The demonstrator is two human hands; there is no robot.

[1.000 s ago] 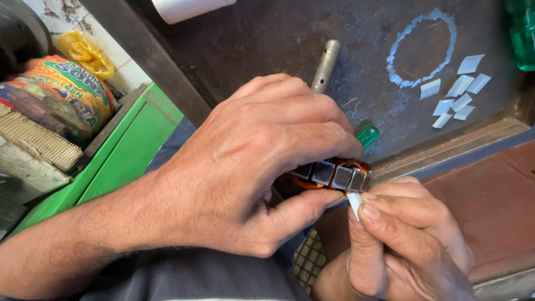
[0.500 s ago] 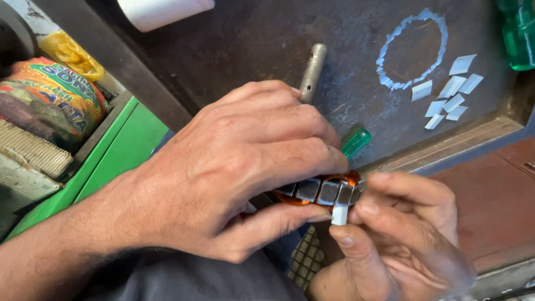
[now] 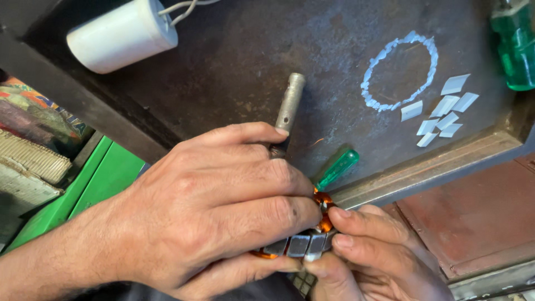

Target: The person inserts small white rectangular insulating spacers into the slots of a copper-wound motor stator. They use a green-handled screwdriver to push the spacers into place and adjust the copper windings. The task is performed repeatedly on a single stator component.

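- Left hand, lower centre of the frame, wraps over a small motor core; fingers curled across the top, thumb below, closed firmly round it
- Right hand, lower right, pinches thumb and fingertips together against the core's near edge; something pale and thin seems to sit at the fingertips, too hidden to be sure
- To do this well, as I judge it: keep the left grip steady so the core does not roll; work with the right fingertips only; press square to the slots, not slantwise, so the windings are not scraped
- The core lies between both hands, just below the surface's front edge; only a strip shows: grey metal segments in a row with narrow gaps, orange-copper windings bulging at each end; the rest is covered by the left hand
- Just above the hands a green screwdriver handle pokes out beside the core; a grey metal tube lies upright in the frame above the left fingers
- Further out on the dark surface: a chalk ring upper right; pale paper slips scattered just beside it
- White cylinder with wires, upper left; second green handle at the top right corner; green box at left
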